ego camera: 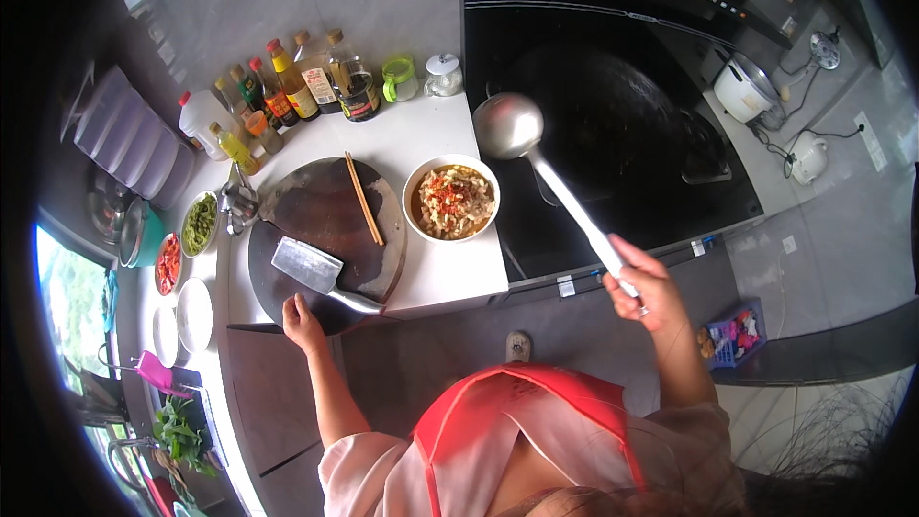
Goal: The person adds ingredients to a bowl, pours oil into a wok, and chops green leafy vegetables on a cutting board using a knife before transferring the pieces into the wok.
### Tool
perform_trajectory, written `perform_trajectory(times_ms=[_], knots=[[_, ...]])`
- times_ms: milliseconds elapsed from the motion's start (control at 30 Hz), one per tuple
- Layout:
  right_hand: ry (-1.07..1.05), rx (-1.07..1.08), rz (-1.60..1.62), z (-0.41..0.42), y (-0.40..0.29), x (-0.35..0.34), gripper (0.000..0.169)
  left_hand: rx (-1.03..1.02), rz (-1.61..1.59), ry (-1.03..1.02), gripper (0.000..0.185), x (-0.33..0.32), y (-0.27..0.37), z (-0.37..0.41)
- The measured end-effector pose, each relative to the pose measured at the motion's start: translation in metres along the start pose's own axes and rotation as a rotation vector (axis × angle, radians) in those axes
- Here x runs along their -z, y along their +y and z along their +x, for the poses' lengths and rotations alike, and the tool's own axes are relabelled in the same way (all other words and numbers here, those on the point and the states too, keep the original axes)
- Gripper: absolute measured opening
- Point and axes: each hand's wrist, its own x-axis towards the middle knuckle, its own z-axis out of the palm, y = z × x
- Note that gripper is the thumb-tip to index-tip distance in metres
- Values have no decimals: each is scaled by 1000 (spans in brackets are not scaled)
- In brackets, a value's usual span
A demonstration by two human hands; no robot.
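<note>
My right hand grips the handle of a large metal ladle, whose bowl is over the left edge of the black stove, beside a dark wok. My left hand is at the near edge of a round chopping board, fingers curled; whether it touches the board or holds something small, I cannot tell. A cleaver lies flat on the board, with a pair of wooden chopsticks to its right. Between board and stove stands a white bowl of meat pieces in liquid, topped with red flakes.
Sauce bottles, a green-handled jar and a glass jar line the wall. Green vegetables, red pieces and white plates are at left. Leafy greens lie by the sink. A rice cooker stands beyond the stove.
</note>
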Motion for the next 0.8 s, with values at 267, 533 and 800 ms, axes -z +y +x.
perform_trajectory(times_ms=[267,533,800], knots=[[500,733,-1408,49,-46,85,47,-21,95,-19,20,-13,1,6],[628,550,-1833,67,-50,88,49,231,130,-157,19,7,27,6],[709,512,-2014,59,-41,70,53,340,-279,-156,14,14,19,5]])
